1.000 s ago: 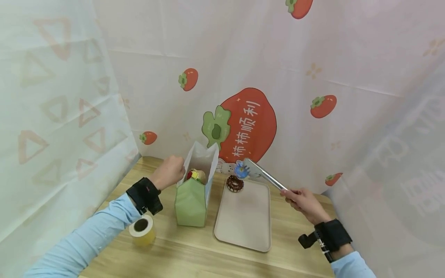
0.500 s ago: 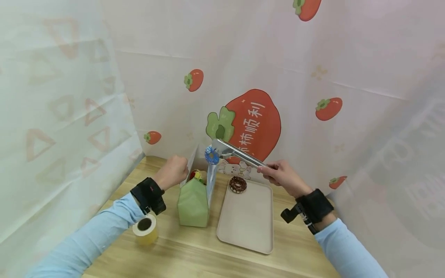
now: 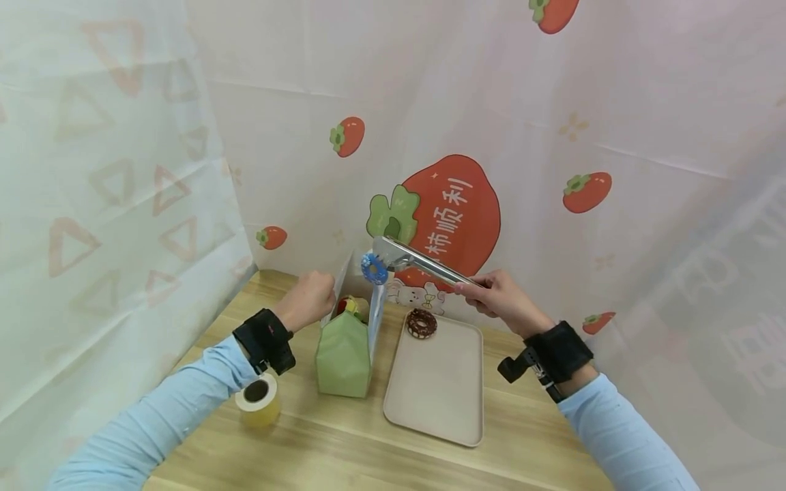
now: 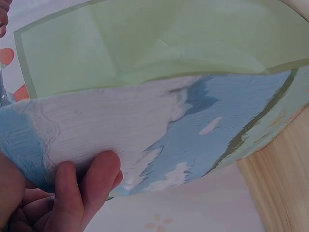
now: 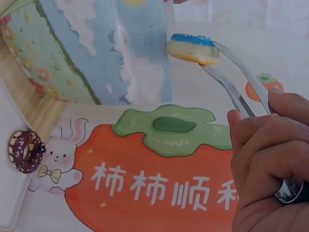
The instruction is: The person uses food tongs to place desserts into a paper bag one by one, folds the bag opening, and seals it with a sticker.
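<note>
Beside one tray [image 3: 434, 389], left fingers [image 4: 100, 178] grip one bag [image 3: 344, 358], right fingers [image 5: 264, 133] one pair of tongs [image 3: 430, 264] pinching one blue donut [image 5: 194, 50].

head: above, forward-down, table [image 3: 331, 450] | left wrist: close, bag [image 4: 154, 116] | right wrist: farther, same bag

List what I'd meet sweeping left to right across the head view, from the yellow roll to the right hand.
Yellow roll, left hand, blue donut, brown donut, right hand. The paper bag, tongs and tray overlap others, so are left out.
</note>
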Demonstrator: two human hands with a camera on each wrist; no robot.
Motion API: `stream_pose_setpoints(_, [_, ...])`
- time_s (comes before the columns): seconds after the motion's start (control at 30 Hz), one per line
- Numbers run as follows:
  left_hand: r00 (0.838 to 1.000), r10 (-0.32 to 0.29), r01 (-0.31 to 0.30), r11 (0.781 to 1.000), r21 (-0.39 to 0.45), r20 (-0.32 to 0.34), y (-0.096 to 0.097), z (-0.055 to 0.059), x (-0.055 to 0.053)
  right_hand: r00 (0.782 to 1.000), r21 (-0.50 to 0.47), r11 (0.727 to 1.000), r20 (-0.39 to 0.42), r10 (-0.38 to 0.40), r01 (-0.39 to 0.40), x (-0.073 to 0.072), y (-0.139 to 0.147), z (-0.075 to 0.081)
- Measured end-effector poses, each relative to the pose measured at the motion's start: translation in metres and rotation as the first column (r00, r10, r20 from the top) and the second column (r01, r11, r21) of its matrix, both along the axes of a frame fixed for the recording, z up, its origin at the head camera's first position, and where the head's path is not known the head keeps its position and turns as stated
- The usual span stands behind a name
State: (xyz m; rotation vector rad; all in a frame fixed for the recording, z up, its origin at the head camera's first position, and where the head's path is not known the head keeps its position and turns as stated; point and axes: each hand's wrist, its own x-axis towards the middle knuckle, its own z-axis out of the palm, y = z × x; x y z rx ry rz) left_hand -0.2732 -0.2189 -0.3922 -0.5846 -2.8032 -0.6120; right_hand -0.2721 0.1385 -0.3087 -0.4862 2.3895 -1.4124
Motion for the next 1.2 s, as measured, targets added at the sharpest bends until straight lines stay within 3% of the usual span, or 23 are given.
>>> stream_pose_setpoints(0.27, [0.999,0.004,-0.004,1.0,-0.003,0.041,0.002,0.002,0.0,1.0,0.023,1.0,-0.012,-0.007,0.007,0.004,-0.002,0.006])
stream_pose_setpoints(0.6, [0.998,0.011,-0.012,1.0,0.006,0.068,0.003,0.002,0.001,0.99,0.242,0.969,-0.121,0.078,-0.047,0.001,-0.032,0.006])
stream_pose_setpoints(0.7, [0.998,0.011,-0.012,1.0,0.013,0.062,0.004,0.001,0.001,0.967,0.361,0.932,-0.22,0.128,-0.041,0.001,-0.047,0.007])
stream_pose_setpoints(0.87, [0.999,0.014,-0.015,1.0,0.02,0.037,0.002,0.0,0.003,0.908,0.547,0.837,-0.353,0.228,0.002,0.002,-0.074,0.004])
stream_pose_setpoints(1.03, [1.0,0.008,-0.008,1.0,0.007,0.004,0.001,-0.002,0.005,0.864,0.668,0.744,-0.367,0.344,-0.013,0.004,-0.091,0.002])
stream_pose_setpoints(1.2, [1.0,0.005,-0.005,1.0,0.015,-0.015,0.001,0.0,0.006,0.821,0.722,0.691,-0.366,0.438,-0.047,-0.001,-0.103,0.004])
